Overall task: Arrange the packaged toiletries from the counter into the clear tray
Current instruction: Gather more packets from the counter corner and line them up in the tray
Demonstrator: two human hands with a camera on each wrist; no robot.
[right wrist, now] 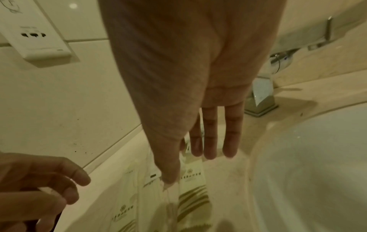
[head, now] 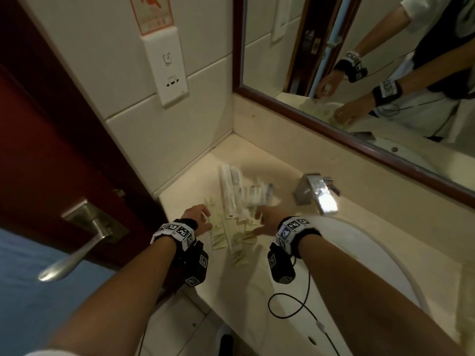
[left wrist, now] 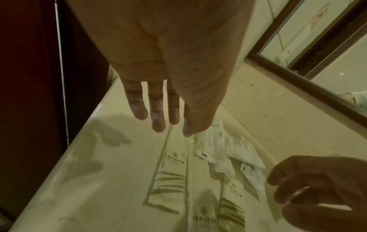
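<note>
Cream packets with brown stripes (head: 218,235) (left wrist: 170,180) (right wrist: 193,175) lie on the beige counter (head: 270,273), with white sachets and long white packets (head: 236,191) (left wrist: 228,150) just behind them. A thin line beside one cream packet looks like the clear tray's rim (left wrist: 158,166); I cannot make out the tray itself. My left hand (head: 199,219) (left wrist: 158,125) hovers over the left of the pile with straight fingers and holds nothing. My right hand (head: 266,222) (right wrist: 198,157) hovers over the right side, fingers straight, thumb tip low over a packet.
A chrome faucet (head: 317,194) and a white basin (head: 372,253) lie right of the pile. To the left is a dark red door with a metal lever handle (head: 84,235). A mirror (head: 359,73) and a wall socket (head: 169,73) are behind.
</note>
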